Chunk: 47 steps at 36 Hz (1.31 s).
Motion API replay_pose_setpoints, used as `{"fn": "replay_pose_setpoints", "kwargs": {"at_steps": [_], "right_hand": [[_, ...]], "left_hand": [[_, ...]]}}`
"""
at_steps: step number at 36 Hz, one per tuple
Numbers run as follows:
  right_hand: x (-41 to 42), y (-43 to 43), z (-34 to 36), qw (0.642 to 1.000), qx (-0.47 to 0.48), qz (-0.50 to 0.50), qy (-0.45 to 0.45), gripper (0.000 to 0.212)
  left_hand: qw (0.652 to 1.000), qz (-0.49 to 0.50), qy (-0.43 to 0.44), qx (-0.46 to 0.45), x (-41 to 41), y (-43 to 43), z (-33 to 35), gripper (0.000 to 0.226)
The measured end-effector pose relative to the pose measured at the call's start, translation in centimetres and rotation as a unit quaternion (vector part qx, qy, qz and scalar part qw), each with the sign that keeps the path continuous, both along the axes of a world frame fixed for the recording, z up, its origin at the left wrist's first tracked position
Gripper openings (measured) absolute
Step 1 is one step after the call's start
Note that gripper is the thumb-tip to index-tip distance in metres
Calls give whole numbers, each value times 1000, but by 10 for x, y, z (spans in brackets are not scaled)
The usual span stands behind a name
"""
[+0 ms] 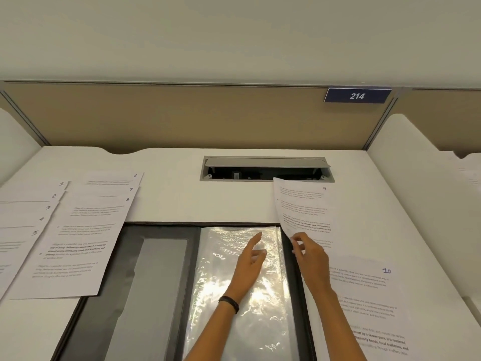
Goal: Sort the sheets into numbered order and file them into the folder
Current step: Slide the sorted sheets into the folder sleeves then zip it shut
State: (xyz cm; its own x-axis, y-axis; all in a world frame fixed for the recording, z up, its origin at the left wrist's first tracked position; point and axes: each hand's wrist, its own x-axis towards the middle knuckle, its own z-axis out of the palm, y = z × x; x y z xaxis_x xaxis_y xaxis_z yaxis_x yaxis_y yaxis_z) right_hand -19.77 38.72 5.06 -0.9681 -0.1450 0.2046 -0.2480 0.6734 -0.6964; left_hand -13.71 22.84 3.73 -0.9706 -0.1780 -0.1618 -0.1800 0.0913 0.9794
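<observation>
1. Sheet 9 (304, 204) is lifted off the table (182, 199) toward its far right. The right hand (308, 254) has its grip clamped on the sheet's lower left corner, and the page curves up from there.
2. It looks like ordinary printer paper: light, floppy and easy to crease. Held by one corner it will sag, so a hold along a long edge would probably steady it better.
3. The left hand (250, 261) has straight fingers, its grip apart and holding nothing. It is over the clear sleeve (265, 321) of the display folder (161, 230), which lies open at the middle of the near edge. The sleeve looks thin, crinkled and slick, and its mouth likely needs spreading.
4. Sheet 10 (364, 295) lies flat at the near right. Sheets 6 to 8 (86, 230) and sheets 1 to 5 (26, 212) are fanned along the left edge.
5. The table is white and smooth, with a cable hatch (265, 169) near its far edge. Behind it stands a tan partition (182, 115) with a plate numbered 214 (357, 95).
</observation>
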Motion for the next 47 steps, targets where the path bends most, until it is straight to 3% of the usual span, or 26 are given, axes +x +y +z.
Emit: {"fn": "replay_pose_setpoints", "kwargs": {"at_steps": [10,17,23,32,39,43,47], "right_hand": [[17,-21,2,985,-19,131,-114,6],[43,-38,16,972,-18,195,-126,11],[51,-48,17,959,-62,218,-169,2],[69,-70,29,937,-105,246,-225,7],[70,-81,31,945,-112,219,-215,3],[65,-82,22,967,-113,138,-184,13],[63,-79,11,989,-107,33,-98,16]], "left_hand": [[991,-2,-76,111,4,0,11,40],[985,12,-71,155,25,-17,27,42],[987,41,-67,139,31,-31,29,31],[990,69,-73,99,43,-57,26,23],[994,79,-72,34,48,-77,18,34],[993,87,-70,29,51,-92,17,33],[993,89,-75,29,56,-107,15,34]]}}
